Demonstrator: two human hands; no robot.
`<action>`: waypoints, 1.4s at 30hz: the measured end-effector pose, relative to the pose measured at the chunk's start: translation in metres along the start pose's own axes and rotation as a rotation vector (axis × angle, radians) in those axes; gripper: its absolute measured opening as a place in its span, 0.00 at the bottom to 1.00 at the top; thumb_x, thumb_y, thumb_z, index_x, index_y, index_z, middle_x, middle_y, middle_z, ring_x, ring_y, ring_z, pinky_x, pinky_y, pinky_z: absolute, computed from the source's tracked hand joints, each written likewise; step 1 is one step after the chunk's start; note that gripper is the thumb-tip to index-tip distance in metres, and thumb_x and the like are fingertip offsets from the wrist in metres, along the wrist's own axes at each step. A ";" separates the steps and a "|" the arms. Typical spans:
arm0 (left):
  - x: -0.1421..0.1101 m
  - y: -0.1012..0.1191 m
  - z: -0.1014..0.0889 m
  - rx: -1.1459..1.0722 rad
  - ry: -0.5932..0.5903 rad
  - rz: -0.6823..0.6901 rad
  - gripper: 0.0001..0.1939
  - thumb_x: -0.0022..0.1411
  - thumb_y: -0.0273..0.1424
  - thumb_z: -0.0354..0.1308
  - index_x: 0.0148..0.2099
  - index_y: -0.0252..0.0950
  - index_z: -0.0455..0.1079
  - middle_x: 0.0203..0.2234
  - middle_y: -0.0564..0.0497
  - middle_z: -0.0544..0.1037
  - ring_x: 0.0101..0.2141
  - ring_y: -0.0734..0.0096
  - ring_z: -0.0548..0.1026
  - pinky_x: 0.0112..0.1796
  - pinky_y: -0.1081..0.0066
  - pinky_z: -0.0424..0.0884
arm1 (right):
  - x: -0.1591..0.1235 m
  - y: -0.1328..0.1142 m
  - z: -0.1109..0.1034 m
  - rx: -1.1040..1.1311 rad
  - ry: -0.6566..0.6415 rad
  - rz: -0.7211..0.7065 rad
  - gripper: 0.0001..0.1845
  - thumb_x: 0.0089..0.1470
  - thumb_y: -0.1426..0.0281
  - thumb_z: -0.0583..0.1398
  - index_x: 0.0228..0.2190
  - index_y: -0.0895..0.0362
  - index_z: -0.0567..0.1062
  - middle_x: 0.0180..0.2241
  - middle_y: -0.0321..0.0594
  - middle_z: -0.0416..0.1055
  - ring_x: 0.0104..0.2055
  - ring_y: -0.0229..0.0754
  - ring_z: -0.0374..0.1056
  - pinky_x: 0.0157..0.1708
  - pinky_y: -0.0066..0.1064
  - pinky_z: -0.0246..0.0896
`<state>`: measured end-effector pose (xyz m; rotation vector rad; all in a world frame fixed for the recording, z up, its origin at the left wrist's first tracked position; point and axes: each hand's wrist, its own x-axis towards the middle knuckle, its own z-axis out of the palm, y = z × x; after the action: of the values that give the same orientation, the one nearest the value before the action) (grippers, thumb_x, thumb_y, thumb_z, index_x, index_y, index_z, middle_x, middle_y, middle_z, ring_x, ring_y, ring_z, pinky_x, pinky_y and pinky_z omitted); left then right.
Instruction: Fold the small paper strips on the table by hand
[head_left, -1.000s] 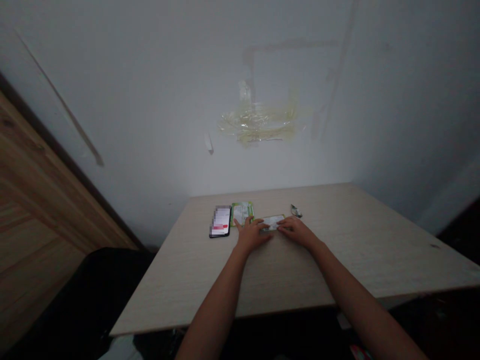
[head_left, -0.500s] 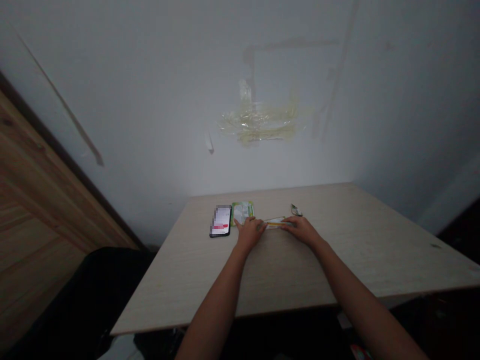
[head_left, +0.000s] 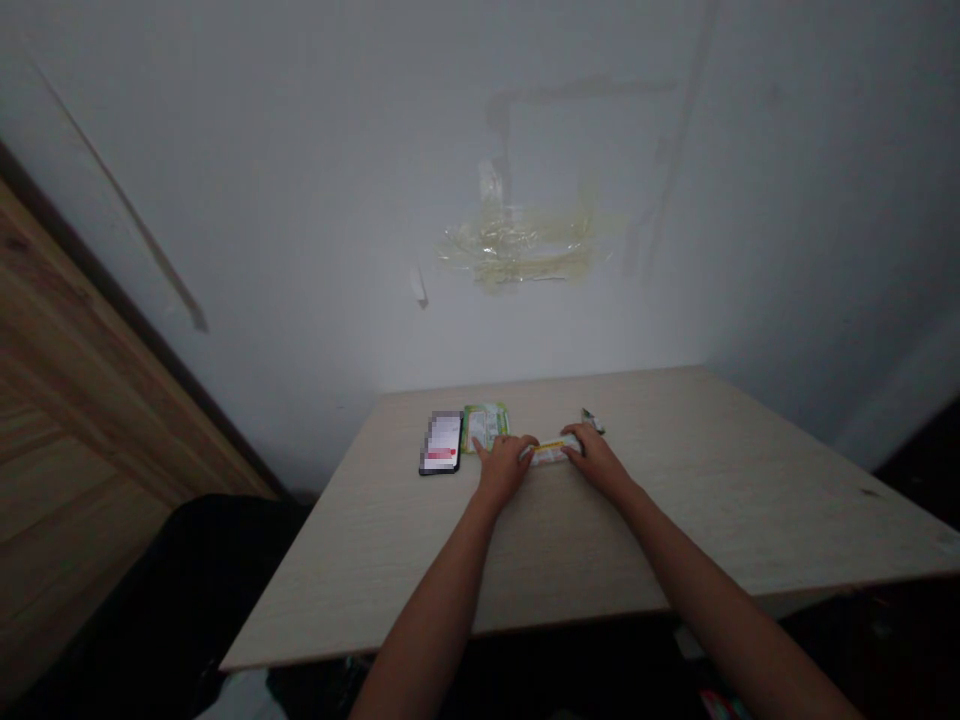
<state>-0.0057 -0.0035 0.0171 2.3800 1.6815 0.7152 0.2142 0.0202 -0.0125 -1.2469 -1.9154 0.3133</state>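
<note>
On the pale wooden table (head_left: 712, 520) a small white packet with a yellow stripe (head_left: 551, 451) is held at both ends. My left hand (head_left: 504, 466) pinches its left end and my right hand (head_left: 594, 458) pinches its right end; the packet looks folded into a narrow strip. A green and white sachet (head_left: 485, 424) lies flat just behind my left hand. A black phone with a lit screen (head_left: 440, 442) lies to the left of the sachet.
A small crumpled scrap of wrapper (head_left: 592, 419) lies behind my right hand. The table stands against a white wall with old yellowed tape marks (head_left: 517, 245). A wooden door (head_left: 67, 420) is at the left, a dark chair or bag (head_left: 187, 590) below it.
The packet, lying flat under my fingers a second ago, has been folded away from me into a narrow strip. Both hands have shifted slightly toward the wall with it.
</note>
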 end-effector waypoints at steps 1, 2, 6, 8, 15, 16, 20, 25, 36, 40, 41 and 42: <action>0.000 0.001 0.000 0.002 -0.012 0.003 0.12 0.70 0.36 0.49 0.50 0.51 0.72 0.48 0.52 0.78 0.55 0.57 0.68 0.57 0.24 0.32 | 0.000 0.000 0.001 -0.024 -0.005 -0.008 0.12 0.57 0.70 0.59 0.44 0.55 0.73 0.44 0.44 0.70 0.49 0.47 0.67 0.54 0.42 0.61; 0.000 0.001 -0.001 0.002 -0.022 0.006 0.12 0.70 0.37 0.49 0.48 0.51 0.73 0.48 0.53 0.78 0.55 0.57 0.67 0.57 0.24 0.31 | 0.000 0.000 0.002 -0.048 -0.012 -0.017 0.10 0.57 0.71 0.58 0.42 0.55 0.74 0.43 0.44 0.70 0.48 0.47 0.67 0.53 0.42 0.61; -0.001 0.001 -0.002 0.028 -0.031 0.015 0.13 0.69 0.42 0.50 0.46 0.51 0.75 0.49 0.54 0.79 0.58 0.55 0.65 0.56 0.24 0.27 | -0.001 0.002 0.005 -0.126 -0.015 -0.050 0.08 0.59 0.70 0.57 0.37 0.55 0.77 0.40 0.43 0.67 0.44 0.45 0.67 0.49 0.39 0.63; -0.001 0.000 -0.001 0.047 -0.021 0.016 0.13 0.69 0.43 0.50 0.46 0.52 0.75 0.49 0.55 0.79 0.59 0.54 0.64 0.56 0.24 0.26 | -0.001 0.003 0.004 -0.165 0.017 -0.065 0.08 0.59 0.69 0.58 0.36 0.55 0.78 0.41 0.45 0.67 0.45 0.46 0.66 0.50 0.41 0.62; 0.000 -0.003 0.002 0.060 -0.015 0.025 0.14 0.69 0.43 0.51 0.47 0.53 0.76 0.50 0.55 0.79 0.59 0.53 0.64 0.56 0.25 0.21 | -0.001 -0.006 -0.005 -0.207 -0.094 -0.180 0.08 0.57 0.65 0.62 0.37 0.48 0.82 0.41 0.43 0.72 0.47 0.49 0.64 0.51 0.46 0.59; 0.000 -0.003 0.002 0.059 -0.018 0.027 0.13 0.69 0.43 0.51 0.47 0.53 0.76 0.50 0.55 0.79 0.59 0.53 0.64 0.56 0.25 0.21 | -0.001 -0.007 -0.005 -0.203 -0.122 -0.192 0.08 0.57 0.66 0.62 0.37 0.48 0.82 0.39 0.42 0.72 0.45 0.48 0.65 0.50 0.45 0.60; 0.000 -0.002 0.002 0.055 -0.033 0.045 0.14 0.69 0.41 0.50 0.47 0.52 0.77 0.49 0.53 0.80 0.59 0.52 0.64 0.56 0.25 0.22 | -0.001 -0.011 -0.005 -0.222 -0.139 -0.197 0.08 0.57 0.67 0.62 0.37 0.49 0.83 0.37 0.43 0.73 0.42 0.47 0.65 0.47 0.44 0.61; -0.001 -0.001 0.002 0.040 -0.024 0.086 0.12 0.68 0.39 0.53 0.47 0.50 0.77 0.47 0.52 0.80 0.58 0.54 0.64 0.56 0.25 0.23 | -0.001 -0.010 -0.003 -0.274 -0.118 -0.160 0.09 0.58 0.67 0.61 0.37 0.50 0.83 0.37 0.44 0.72 0.42 0.47 0.66 0.46 0.43 0.62; -0.001 0.003 0.001 0.009 -0.030 0.139 0.11 0.66 0.40 0.56 0.46 0.50 0.78 0.44 0.52 0.81 0.56 0.58 0.66 0.59 0.30 0.24 | 0.000 -0.006 0.007 -0.222 -0.103 -0.051 0.14 0.61 0.71 0.56 0.42 0.56 0.81 0.44 0.48 0.74 0.48 0.46 0.69 0.54 0.40 0.62; -0.002 0.005 0.001 -0.043 -0.081 0.171 0.11 0.67 0.41 0.55 0.45 0.50 0.78 0.45 0.52 0.81 0.56 0.60 0.67 0.60 0.33 0.23 | 0.000 -0.005 0.010 -0.190 -0.116 -0.013 0.17 0.61 0.68 0.55 0.46 0.58 0.80 0.52 0.51 0.73 0.55 0.49 0.68 0.60 0.43 0.58; -0.001 0.005 0.002 -0.060 -0.092 0.169 0.12 0.67 0.42 0.55 0.44 0.50 0.78 0.45 0.53 0.81 0.56 0.61 0.67 0.61 0.34 0.24 | 0.000 -0.004 0.010 -0.170 -0.122 -0.008 0.18 0.61 0.68 0.55 0.48 0.57 0.79 0.54 0.51 0.72 0.57 0.49 0.67 0.61 0.44 0.57; -0.001 0.006 0.002 -0.076 -0.102 0.160 0.12 0.67 0.42 0.55 0.44 0.50 0.78 0.45 0.53 0.82 0.56 0.61 0.67 0.61 0.35 0.24 | 0.000 -0.002 0.010 -0.147 -0.130 -0.005 0.18 0.61 0.68 0.55 0.49 0.57 0.78 0.55 0.51 0.71 0.58 0.49 0.66 0.61 0.44 0.56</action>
<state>-0.0002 -0.0062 0.0168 2.4729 1.4119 0.6550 0.2051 0.0214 -0.0177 -1.3456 -2.0839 0.2598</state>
